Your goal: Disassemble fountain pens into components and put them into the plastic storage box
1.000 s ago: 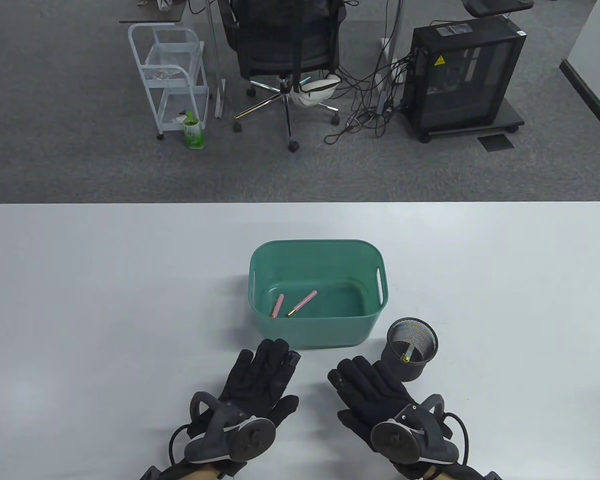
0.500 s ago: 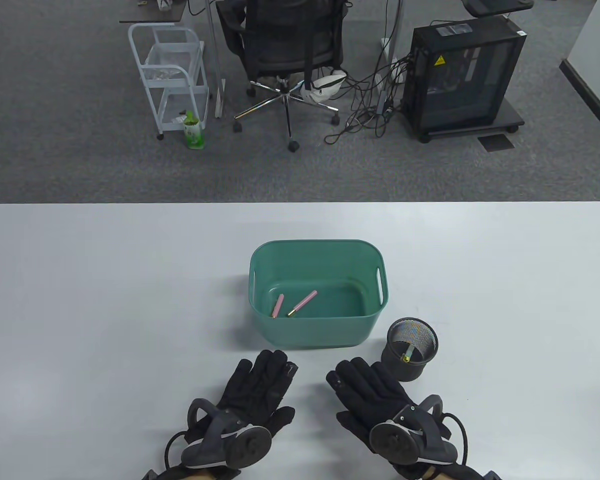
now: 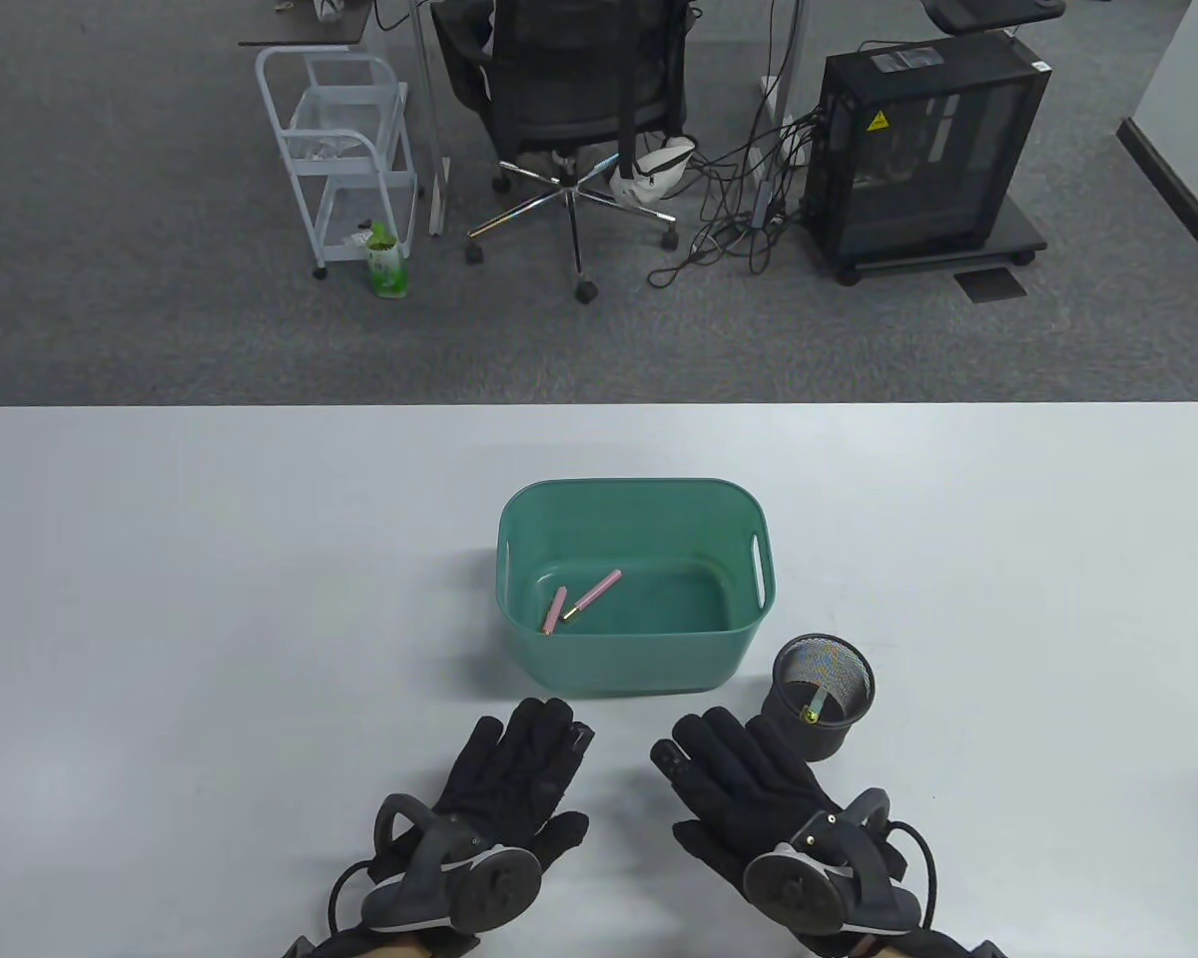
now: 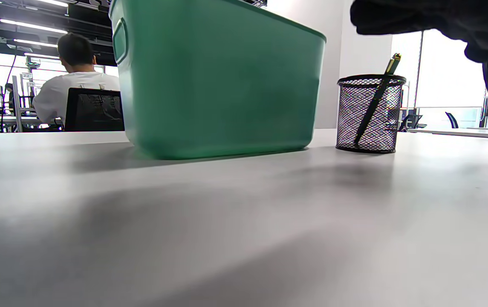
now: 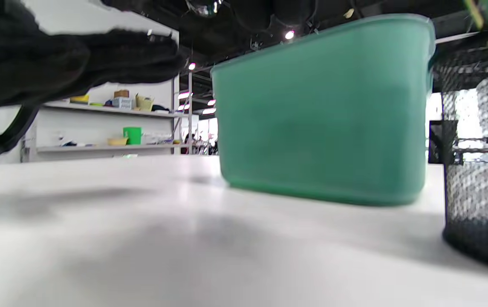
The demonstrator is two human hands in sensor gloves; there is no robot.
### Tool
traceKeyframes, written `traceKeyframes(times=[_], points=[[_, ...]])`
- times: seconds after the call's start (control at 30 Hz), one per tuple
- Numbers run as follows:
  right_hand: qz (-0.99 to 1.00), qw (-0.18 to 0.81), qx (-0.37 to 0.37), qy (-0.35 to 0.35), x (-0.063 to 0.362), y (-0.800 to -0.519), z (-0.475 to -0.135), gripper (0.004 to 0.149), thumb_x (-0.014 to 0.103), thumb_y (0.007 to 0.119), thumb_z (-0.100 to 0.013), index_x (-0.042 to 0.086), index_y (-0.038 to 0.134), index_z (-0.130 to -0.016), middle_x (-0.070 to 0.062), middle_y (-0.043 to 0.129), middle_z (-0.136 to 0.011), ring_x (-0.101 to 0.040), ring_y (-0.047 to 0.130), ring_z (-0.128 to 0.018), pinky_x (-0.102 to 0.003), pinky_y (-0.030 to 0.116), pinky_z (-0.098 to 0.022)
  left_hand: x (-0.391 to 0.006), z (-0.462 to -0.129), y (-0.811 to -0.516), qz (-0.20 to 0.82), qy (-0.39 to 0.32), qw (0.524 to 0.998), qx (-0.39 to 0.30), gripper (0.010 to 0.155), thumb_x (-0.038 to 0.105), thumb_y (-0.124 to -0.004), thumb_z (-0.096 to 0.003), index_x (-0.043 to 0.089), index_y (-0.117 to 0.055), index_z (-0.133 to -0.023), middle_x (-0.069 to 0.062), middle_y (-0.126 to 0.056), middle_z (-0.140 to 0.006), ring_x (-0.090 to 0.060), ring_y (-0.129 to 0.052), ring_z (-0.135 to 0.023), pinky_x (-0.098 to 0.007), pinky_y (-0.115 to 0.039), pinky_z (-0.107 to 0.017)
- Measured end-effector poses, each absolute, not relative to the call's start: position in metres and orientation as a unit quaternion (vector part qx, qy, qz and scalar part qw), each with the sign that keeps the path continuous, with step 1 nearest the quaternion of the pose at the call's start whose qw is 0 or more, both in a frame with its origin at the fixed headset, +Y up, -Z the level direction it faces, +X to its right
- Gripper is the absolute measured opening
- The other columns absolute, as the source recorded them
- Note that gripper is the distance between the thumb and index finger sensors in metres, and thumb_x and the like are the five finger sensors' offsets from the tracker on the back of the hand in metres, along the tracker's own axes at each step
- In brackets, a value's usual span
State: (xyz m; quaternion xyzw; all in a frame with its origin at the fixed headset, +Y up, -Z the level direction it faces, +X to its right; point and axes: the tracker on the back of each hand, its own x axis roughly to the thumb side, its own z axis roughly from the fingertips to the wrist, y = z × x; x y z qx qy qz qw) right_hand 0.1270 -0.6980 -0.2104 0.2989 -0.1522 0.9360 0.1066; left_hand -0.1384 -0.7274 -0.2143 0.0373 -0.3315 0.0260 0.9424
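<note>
A green plastic storage box [image 3: 635, 669] [image 4: 222, 81] [image 5: 324, 115] stands mid-table. Two pink pen parts lie on its floor: a short one [image 3: 555, 610] and a longer one [image 3: 593, 593] with a gold end. A black mesh pen cup [image 3: 822, 699] [image 4: 369, 113] [image 5: 478, 170] right of the box holds one dark pen [image 4: 376, 100] with a gold clip. My left hand [image 3: 519, 763] lies flat on the table in front of the box, fingers straight, holding nothing. My right hand [image 3: 729, 773] lies flat beside it, just left of the cup, also holding nothing.
The white table [image 3: 210, 599] spreads wide on both sides. Beyond its far edge are an office chair [image 3: 569, 90], a white cart [image 3: 344, 150] and a computer case [image 3: 933, 150]. A person [image 4: 75, 91] sits far off in the left wrist view.
The longer pink part in the box has shifted slightly left, toward the short one. The left hand drew back a little. The office chair in the background has turned.
</note>
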Motion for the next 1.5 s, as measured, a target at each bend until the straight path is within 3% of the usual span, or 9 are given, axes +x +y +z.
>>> traceKeyframes(times=[0.2, 0.33, 0.67, 1.1, 1.5], points=[[0.95, 0.073, 0.256, -0.162, 0.143, -0.675, -0.221, 0.067, 0.051, 0.068, -0.053, 0.03, 0.053, -0.115, -0.004, 0.05, -0.121, -0.029, 0.054, -0.111, -0.051, 0.039, -0.083, -0.141, -0.216, -0.727, 0.034, -0.33, 0.943, 0.034, 0.074, 0.052, -0.038, -0.0678, 0.012, -0.02, -0.127, -0.016, -0.021, -0.134, -0.039, -0.023, -0.122, -0.056, -0.019, -0.087], [0.961, 0.02, 0.223, -0.161, 0.16, -0.666, -0.231, 0.067, 0.05, 0.072, -0.052, 0.03, 0.054, -0.114, -0.004, 0.055, -0.119, -0.028, 0.069, -0.104, -0.051, 0.047, -0.081, -0.141, -0.216, -0.727, 0.027, -0.335, 0.941, 0.033, 0.074, 0.052, -0.038, -0.0678, 0.012, -0.021, -0.127, -0.015, -0.021, -0.134, -0.038, -0.023, -0.122, -0.056, -0.019, -0.087], [0.973, -0.084, 0.172, -0.126, 0.173, -0.669, -0.252, 0.059, 0.046, 0.078, -0.05, 0.029, 0.069, -0.106, -0.001, 0.079, -0.104, -0.016, 0.089, -0.082, -0.046, 0.059, -0.076, -0.14, -0.215, -0.727, 0.023, -0.337, 0.94, 0.035, 0.074, 0.053, -0.039, -0.0678, 0.012, -0.021, -0.127, -0.015, -0.022, -0.134, -0.038, -0.024, -0.122, -0.056, -0.021, -0.087], [0.976, -0.121, 0.146, -0.112, 0.174, -0.679, -0.262, 0.044, 0.042, 0.078, -0.051, 0.026, 0.085, -0.092, 0.007, 0.095, -0.084, -0.011, 0.092, -0.067, -0.044, 0.061, -0.074, -0.14, -0.214, -0.727, 0.019, -0.34, 0.94, 0.036, 0.076, 0.055, -0.04, -0.0672, 0.012, -0.02, -0.127, -0.015, -0.022, -0.134, -0.039, -0.024, -0.122, -0.056, -0.022, -0.088], [0.974, -0.102, 0.139, -0.151, 0.185, -0.671, -0.255, 0.041, 0.041, 0.078, -0.05, 0.031, 0.088, -0.088, 0.004, 0.096, -0.082, -0.011, 0.093, -0.065, -0.044, 0.065, -0.072, -0.139, -0.214, -0.728, 0.015, -0.341, 0.939, 0.034, 0.077, 0.055, -0.04, -0.0672, 0.012, -0.02, -0.127, -0.016, -0.022, -0.134, -0.039, -0.024, -0.122, -0.056, -0.022, -0.088]])
